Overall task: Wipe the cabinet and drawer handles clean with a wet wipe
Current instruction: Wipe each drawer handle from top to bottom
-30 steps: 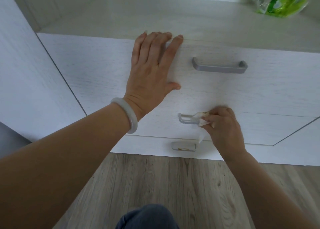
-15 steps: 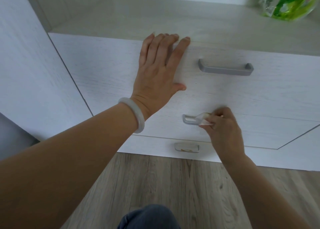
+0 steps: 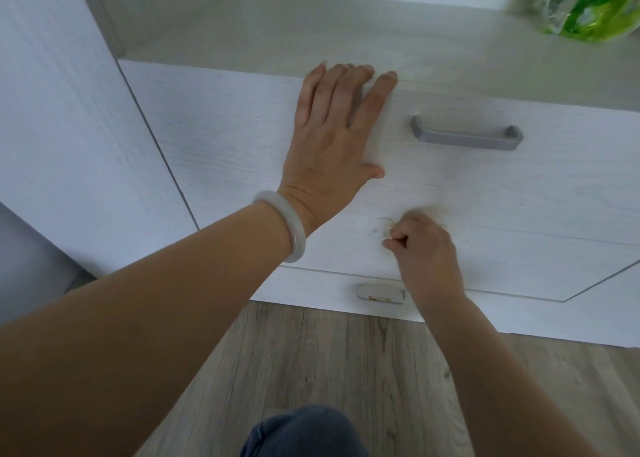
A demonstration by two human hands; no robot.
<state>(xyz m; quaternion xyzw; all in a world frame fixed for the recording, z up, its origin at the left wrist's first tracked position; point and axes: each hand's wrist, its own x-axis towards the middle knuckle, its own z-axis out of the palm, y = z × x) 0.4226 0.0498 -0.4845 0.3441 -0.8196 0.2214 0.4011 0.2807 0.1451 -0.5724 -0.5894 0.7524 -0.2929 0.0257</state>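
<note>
My left hand (image 3: 332,134) lies flat with straight fingers against the white top drawer front (image 3: 221,138), its fingertips at the drawer's upper edge. A grey bar handle (image 3: 465,137) sits on that drawer, to the right of the hand. My right hand (image 3: 424,249) is curled into a fist at the middle drawer, blurred by motion. It covers the middle handle, and only a faint smear of the wet wipe (image 3: 384,226) shows at its knuckles. The bottom drawer's small handle (image 3: 380,293) shows just below.
A green and clear plastic pack (image 3: 588,6) lies on the cabinet top (image 3: 311,31) at the far right. A tall white cabinet side (image 3: 62,127) stands on the left. Wooden floor (image 3: 329,359) and my knee (image 3: 304,432) are below.
My right hand has slid left along the middle drawer handle, which is now hidden under it. The wipe is hardly visible. My left hand stays pressed on the top drawer.
</note>
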